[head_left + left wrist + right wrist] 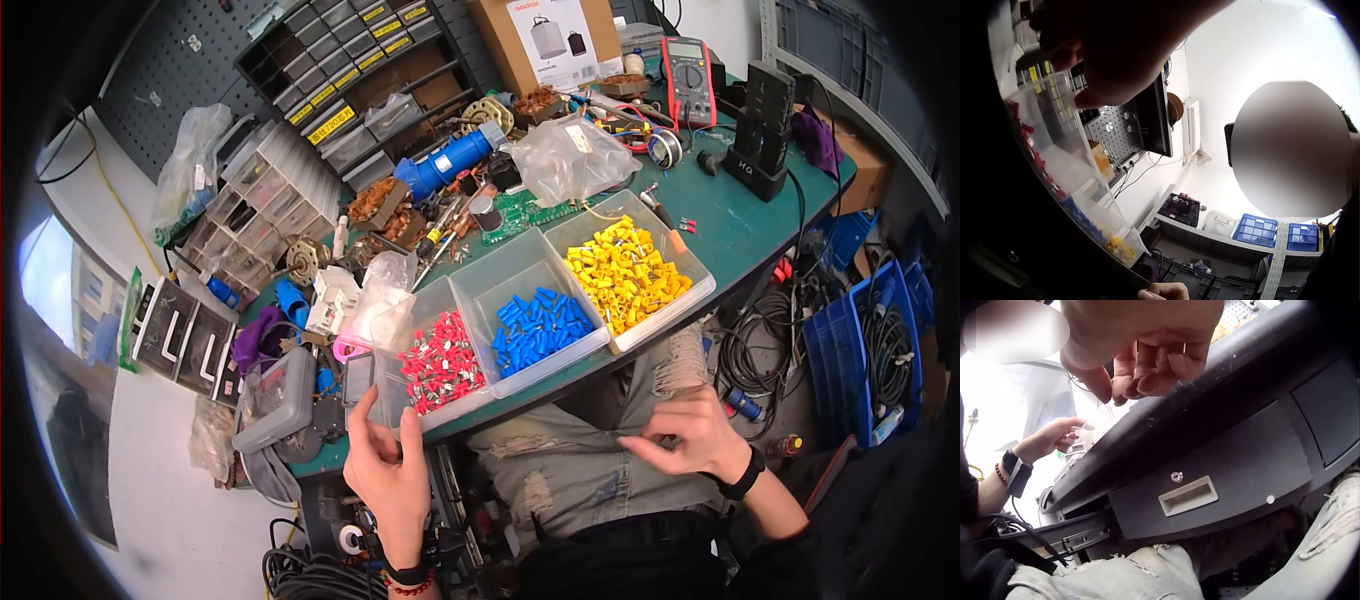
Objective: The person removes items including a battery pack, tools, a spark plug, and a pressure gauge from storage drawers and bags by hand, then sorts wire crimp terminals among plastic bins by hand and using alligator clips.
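Observation:
My left hand (388, 485) is at the front left corner of a clear bin (470, 405) of red crimp terminals (440, 362), its thumb overlapping the wall in the head view. Thumb and forefinger stand apart with nothing between them. Beside the red ones are a bin of blue crimp terminals (540, 330) and a bin of yellow crimp terminals (625, 275). My right hand (690, 435) hovers over the lap, in front of the table edge. Its fingers bend loosely and show nothing held; in the right wrist view they hang below the palm.
Behind the bins lie a blue connector (450, 165), a plastic bag (572, 158) and a green circuit board (520, 212). A red multimeter (688, 80) stands at the back right. Drawer cabinets (265, 195) line the left. Below the table's right side are a blue crate (850, 350) and coiled cables.

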